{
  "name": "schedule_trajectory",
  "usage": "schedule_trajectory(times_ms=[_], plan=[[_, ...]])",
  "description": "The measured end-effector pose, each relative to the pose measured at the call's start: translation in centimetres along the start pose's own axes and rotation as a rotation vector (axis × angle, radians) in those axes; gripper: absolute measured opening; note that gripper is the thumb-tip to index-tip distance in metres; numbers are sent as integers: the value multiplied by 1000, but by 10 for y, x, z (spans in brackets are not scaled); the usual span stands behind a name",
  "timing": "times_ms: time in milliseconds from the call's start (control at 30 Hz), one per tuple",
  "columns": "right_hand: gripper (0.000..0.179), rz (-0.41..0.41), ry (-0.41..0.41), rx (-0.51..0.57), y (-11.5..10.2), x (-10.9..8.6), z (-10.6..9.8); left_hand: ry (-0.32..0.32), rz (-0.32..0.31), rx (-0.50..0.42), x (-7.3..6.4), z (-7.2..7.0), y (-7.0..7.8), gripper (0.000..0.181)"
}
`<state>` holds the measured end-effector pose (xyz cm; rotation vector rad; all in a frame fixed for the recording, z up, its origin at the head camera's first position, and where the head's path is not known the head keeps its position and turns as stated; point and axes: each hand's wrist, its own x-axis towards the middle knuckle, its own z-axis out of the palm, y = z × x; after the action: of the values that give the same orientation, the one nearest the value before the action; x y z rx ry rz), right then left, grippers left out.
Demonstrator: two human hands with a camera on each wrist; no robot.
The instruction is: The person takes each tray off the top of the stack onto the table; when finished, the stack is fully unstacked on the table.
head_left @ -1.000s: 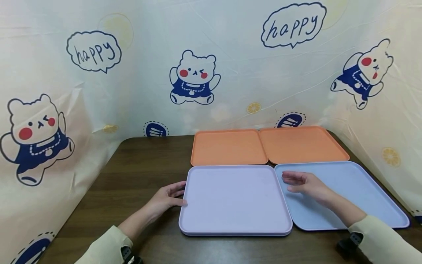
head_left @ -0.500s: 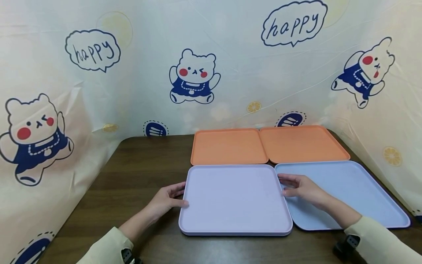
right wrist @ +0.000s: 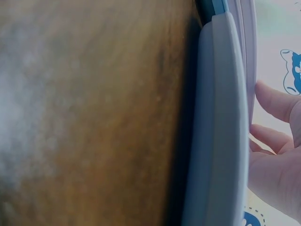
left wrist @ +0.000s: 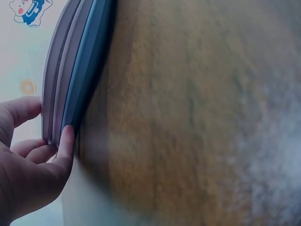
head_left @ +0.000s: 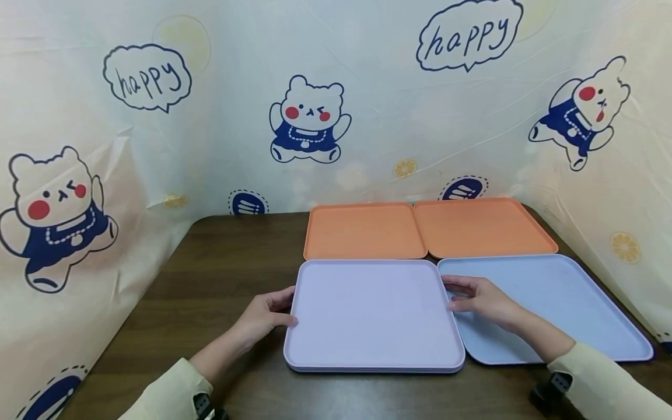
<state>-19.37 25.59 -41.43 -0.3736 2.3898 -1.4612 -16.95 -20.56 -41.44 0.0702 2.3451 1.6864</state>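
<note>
A lavender tray (head_left: pixel 370 315) lies uppermost on a low stack in front of me. The left wrist view shows two lavender rims above a blue tray (left wrist: pixel 84 66) at the bottom. My left hand (head_left: pixel 262 315) holds the stack's left side, thumb at the top rim and fingers along the edge; one fingertip reaches the blue rim. At the right side my right hand (head_left: pixel 485 300) grips the lavender rim between thumb and fingers. That hand is over a separate light blue tray (head_left: pixel 572 315), which lies right beside the stack. In the head view its fingertips are partly hidden.
Two orange trays (head_left: pixel 364 230) lie side by side at the back of the brown wooden table (head_left: pixel 241 256). A printed cloth (head_left: pixel 220 134) with bear drawings hangs behind and along both sides.
My right hand has moved left from above the light blue tray to the lavender tray's right rim. The left hand stays at the left edge, and the trays lie as before.
</note>
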Motion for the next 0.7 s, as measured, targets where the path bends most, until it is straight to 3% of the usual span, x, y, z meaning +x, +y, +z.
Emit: schedule_trajectory(times_ms=[367, 700], plan=[[65, -32, 9, -25, 0, 1, 1, 90, 55, -23, 2, -3, 10, 60], [71, -32, 13, -25, -1, 0, 5, 76, -10, -164, -1, -12, 16, 55]])
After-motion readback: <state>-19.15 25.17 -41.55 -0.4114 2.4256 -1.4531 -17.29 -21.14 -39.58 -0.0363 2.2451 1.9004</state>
